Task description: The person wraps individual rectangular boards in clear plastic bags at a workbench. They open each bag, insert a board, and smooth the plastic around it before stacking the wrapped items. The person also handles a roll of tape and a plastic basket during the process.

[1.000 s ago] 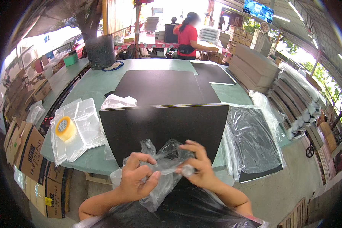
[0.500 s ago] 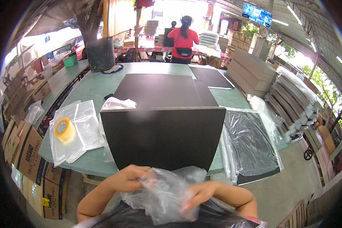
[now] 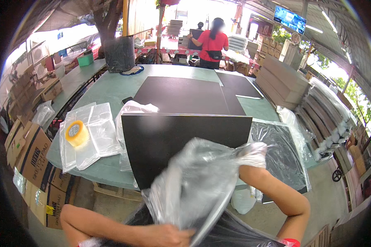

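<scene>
The broad green tabletop presents a smooth surface. At its near edge, a rigid, matte black rectangular board stands upright. In front of this, a thin, creased, transparent plastic bag spans slantwise between the hands. The left hand grasps the bag's lower edge. Wrinkled film covers the right hand at the upper end; I cannot tell whether its fingers clench. A yellowish, ring-shaped tape roll rests at left.

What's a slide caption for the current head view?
Clear plastic spans between a low left hand and higher right hand, before a black board.
</scene>
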`<state>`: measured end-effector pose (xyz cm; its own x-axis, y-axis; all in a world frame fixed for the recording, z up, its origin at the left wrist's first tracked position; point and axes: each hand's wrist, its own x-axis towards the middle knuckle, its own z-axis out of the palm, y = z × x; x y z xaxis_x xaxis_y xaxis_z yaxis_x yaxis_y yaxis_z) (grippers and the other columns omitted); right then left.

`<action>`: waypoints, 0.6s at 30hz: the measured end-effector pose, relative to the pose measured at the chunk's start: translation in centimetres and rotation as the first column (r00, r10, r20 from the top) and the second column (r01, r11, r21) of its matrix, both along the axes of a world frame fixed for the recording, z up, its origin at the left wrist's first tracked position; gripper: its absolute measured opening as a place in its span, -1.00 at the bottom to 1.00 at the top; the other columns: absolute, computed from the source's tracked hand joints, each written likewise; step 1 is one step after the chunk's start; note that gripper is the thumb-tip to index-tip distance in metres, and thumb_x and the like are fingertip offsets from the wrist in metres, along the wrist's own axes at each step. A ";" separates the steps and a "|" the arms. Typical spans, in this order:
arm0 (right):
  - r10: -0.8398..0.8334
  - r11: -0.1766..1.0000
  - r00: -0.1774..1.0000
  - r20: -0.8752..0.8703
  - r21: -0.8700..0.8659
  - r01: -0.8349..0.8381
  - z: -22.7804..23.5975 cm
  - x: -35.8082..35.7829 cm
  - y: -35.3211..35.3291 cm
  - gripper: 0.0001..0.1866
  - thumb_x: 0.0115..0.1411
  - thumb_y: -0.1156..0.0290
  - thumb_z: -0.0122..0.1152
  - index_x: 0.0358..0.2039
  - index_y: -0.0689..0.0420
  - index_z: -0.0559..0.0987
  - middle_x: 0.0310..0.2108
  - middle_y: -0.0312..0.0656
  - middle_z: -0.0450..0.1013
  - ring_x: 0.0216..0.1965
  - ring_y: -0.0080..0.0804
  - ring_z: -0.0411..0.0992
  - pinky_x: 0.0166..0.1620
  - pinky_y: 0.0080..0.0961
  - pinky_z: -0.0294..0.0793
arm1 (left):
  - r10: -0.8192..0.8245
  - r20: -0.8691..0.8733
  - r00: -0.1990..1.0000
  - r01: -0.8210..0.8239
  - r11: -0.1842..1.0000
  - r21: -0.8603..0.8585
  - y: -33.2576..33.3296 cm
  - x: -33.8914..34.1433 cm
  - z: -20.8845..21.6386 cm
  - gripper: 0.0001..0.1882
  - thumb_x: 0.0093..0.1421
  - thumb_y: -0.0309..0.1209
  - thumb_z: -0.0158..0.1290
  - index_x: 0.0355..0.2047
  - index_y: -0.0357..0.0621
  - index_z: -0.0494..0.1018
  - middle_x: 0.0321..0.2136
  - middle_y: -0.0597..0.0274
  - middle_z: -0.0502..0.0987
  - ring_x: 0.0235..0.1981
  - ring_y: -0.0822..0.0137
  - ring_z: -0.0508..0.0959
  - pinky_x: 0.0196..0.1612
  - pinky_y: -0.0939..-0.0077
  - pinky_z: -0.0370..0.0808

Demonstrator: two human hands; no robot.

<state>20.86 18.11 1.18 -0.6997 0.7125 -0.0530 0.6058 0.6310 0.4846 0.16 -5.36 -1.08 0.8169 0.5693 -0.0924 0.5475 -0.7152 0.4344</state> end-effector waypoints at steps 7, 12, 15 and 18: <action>0.139 0.988 0.972 -0.189 0.086 -0.125 -0.6 2.1 -1.1 -0.66 -0.02 0.24 -0.06 -0.22 0.09 0.43 -0.23 -0.07 0.37 -0.15 -0.15 0.30 -0.15 0.00 0.20 | 0.495 -0.354 0.794 -0.376 0.856 0.355 4.5 -5.1 2.6 -0.71 -0.02 -0.51 -0.17 -0.24 -0.15 0.36 -0.51 -0.02 0.46 -0.42 0.25 0.50 -0.45 0.35 0.45; 0.329 0.918 0.853 -0.405 0.349 -0.188 0.9 4.0 1.0 -0.55 -0.10 0.23 -0.02 -0.16 0.13 0.37 -0.08 -0.04 0.24 0.04 0.00 0.08 0.09 0.18 -0.24 | 0.373 -0.389 0.842 -0.493 0.825 -0.277 3.0 -4.0 0.2 -0.61 -0.07 -0.30 -0.14 -0.19 -0.08 0.35 -0.42 -0.07 0.46 -0.38 0.09 0.49 -0.33 0.17 0.40; 0.512 0.856 0.812 -0.279 0.250 -0.453 -0.1 5.6 -0.9 -0.54 -0.12 0.25 0.04 -0.15 0.11 0.36 -0.09 -0.05 0.24 0.06 -0.08 0.07 0.11 0.13 -0.22 | 0.735 -0.463 0.495 -0.685 0.658 0.312 5.0 -9.8 -0.4 -0.63 -0.03 -0.28 -0.12 -0.17 -0.04 0.38 -0.36 0.11 0.49 -0.33 0.10 0.48 -0.33 0.19 0.41; 0.608 0.414 0.564 -0.559 -0.382 -0.826 2.9 1.3 -9.4 -0.91 -0.11 0.49 -0.01 -0.56 0.20 0.45 -0.45 -0.03 0.36 -0.34 -0.16 0.35 -0.22 -0.25 0.33 | 0.841 -0.316 0.439 -0.656 0.541 0.526 5.1 -11.6 -2.0 -0.64 0.03 -0.32 -0.18 -0.12 -0.02 0.34 -0.20 0.22 0.42 -0.15 0.24 0.40 -0.15 0.37 0.34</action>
